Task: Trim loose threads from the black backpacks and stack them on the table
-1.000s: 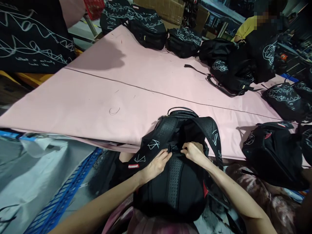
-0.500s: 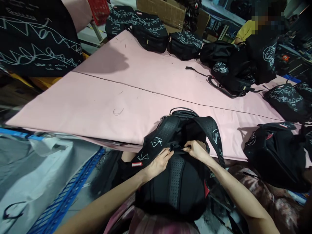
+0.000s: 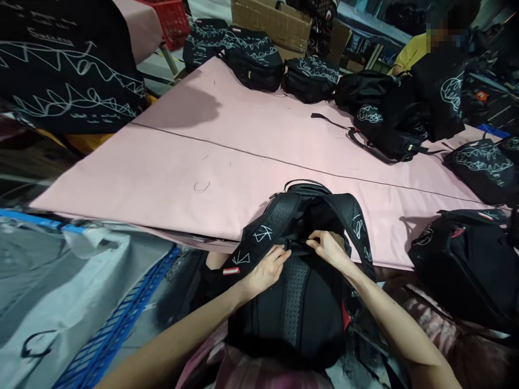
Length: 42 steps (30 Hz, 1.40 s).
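A black backpack (image 3: 300, 308) lies back-panel up against the near edge of the pink table (image 3: 227, 162), its padded shoulder straps (image 3: 263, 235) spread to both sides. My left hand (image 3: 265, 267) pinches the black chest strap (image 3: 298, 247) from the left. My right hand (image 3: 328, 247) pinches the same strap from the right. Both hands are closed on it, just above the perforated back pad.
Several black bags with white scribble print (image 3: 251, 54) line the table's far edge and right side (image 3: 466, 265). A person in yellow (image 3: 413, 51) sits at the far right. A blue crate (image 3: 117, 324) with grey plastic stands at the left; cardboard boxes (image 3: 271, 19) behind.
The view has drifted slightly, so the table and bags sit a little further right and lower. Both hands stay pinched on the chest strap with only small finger shifts.
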Each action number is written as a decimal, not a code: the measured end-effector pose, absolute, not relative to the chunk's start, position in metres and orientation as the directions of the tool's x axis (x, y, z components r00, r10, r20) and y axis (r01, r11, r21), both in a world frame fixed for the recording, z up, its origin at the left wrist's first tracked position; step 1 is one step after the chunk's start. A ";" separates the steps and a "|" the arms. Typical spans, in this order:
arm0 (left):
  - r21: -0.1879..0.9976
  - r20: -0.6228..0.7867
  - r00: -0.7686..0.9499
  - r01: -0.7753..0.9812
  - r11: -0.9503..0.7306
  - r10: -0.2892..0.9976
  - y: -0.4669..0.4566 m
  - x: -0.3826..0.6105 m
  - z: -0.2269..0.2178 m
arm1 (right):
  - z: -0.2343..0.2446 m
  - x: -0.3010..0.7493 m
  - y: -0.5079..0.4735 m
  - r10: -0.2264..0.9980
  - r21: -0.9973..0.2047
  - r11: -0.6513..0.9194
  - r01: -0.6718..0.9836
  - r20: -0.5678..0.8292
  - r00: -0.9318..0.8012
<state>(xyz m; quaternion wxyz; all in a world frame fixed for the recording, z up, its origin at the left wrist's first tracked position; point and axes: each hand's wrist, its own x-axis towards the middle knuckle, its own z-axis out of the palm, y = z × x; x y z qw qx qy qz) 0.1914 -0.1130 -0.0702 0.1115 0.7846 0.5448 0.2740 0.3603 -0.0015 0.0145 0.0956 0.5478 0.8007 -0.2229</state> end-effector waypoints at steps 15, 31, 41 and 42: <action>0.501 0.278 0.185 0.809 -0.306 0.943 -0.091 0.193 -0.059 | 0.001 0.364 0.015 0.901 -0.642 0.068 0.764 -0.289 -0.323; 0.563 -0.177 0.202 0.823 -0.069 0.963 -0.036 0.215 -0.033 | 0.008 0.376 0.011 0.906 -0.442 0.200 0.874 -0.257 -0.337; 0.453 -0.072 0.040 0.892 -0.003 0.997 -0.046 0.226 -0.040 | 0.019 0.376 0.010 0.837 -0.343 0.279 0.897 -0.371 -0.402; 0.449 -0.069 0.036 0.894 -0.001 0.997 -0.046 0.225 -0.040 | 0.018 0.373 0.010 0.837 -0.329 0.288 0.899 -0.370 -0.403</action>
